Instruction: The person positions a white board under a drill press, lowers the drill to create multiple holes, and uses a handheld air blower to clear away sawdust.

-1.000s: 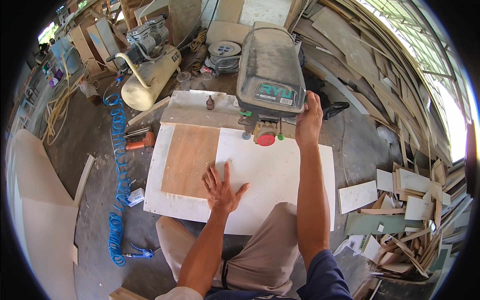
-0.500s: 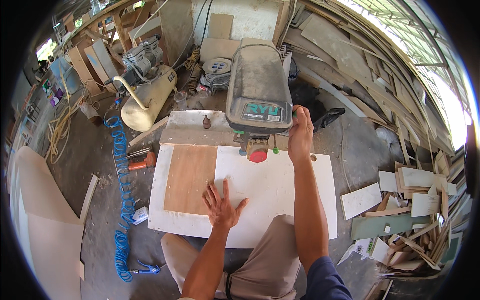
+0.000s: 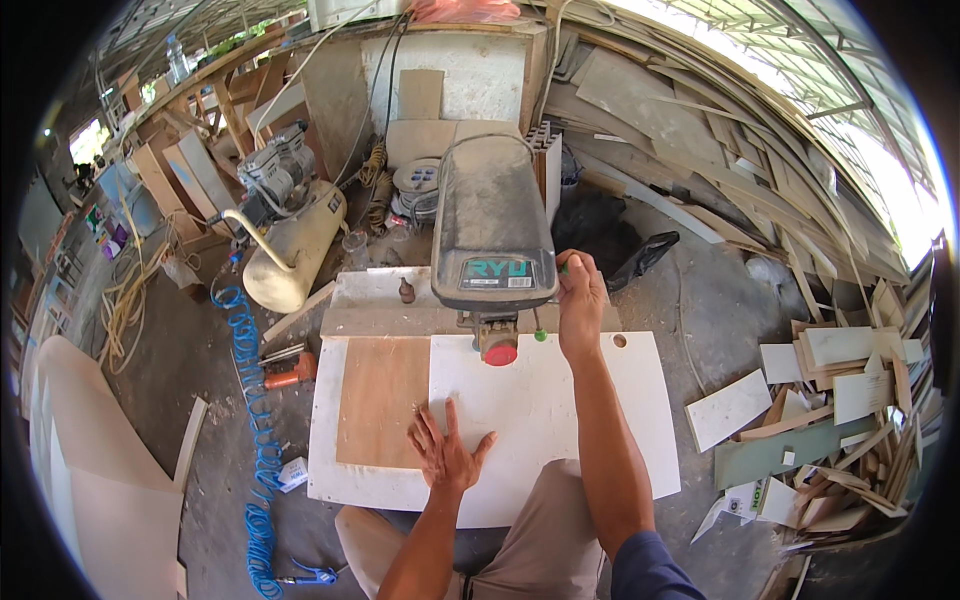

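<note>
Spreading the left hand (image 3: pixel 445 458) over a brown panel (image 3: pixel 382 400) beneath a dusty machine (image 3: pixel 495 215).
The white table (image 3: pixel 530 420) stands on a grey floor (image 3: pixel 225 480), an air compressor (image 3: pixel 300 245) beyond its left corner, wood scraps (image 3: pixel 835 400) heaped at right. Compared with a second ago, the view tips upward, so table and machine sit lower in it; the left hand stays flat, fingers wide, across the panel's right edge. The right hand (image 3: pixel 580 300) has fingers drawn narrow around a green knob (image 3: pixel 564 268) at the machine's right side. Thin, rectangular and plain-faced, the panel lies on the table's left part; the dark-hooded machine carries a red button (image 3: pixel 500 355).
</note>
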### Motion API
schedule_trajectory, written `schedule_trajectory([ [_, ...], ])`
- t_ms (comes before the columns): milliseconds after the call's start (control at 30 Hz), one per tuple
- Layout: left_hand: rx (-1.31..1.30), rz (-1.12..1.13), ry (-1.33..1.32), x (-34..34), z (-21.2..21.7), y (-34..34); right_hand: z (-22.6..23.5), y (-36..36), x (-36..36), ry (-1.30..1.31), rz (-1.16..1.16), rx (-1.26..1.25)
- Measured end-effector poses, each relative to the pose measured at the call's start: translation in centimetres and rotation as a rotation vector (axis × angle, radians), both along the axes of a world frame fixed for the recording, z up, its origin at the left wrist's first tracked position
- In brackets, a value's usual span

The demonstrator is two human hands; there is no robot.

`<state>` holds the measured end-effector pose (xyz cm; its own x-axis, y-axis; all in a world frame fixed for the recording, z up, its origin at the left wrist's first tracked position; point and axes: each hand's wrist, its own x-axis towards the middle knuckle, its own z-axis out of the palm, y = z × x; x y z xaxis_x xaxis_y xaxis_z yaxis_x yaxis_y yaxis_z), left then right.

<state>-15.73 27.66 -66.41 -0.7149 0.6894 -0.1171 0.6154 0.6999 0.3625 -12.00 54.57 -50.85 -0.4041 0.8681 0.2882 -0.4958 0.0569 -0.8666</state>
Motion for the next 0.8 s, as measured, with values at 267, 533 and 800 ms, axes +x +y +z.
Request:
schedule_trajectory([
  [267, 0.012, -0.019, 0.053, 0.3, -0.6, 0.1, 1.1, -0.9, 0.0, -0.09, -0.168, 0.125],
  [533, -0.041, -0.043, 0.056, -0.2, -0.3, 0.1, 1.5, -1.0, -0.1, -0.361, -0.324, 0.245],
  [800, -0.137, -0.039, 0.024, 0.0, 0.3, 0.5, 1.8, -1.5, 0.1, -0.249, -0.201, 0.109],
])
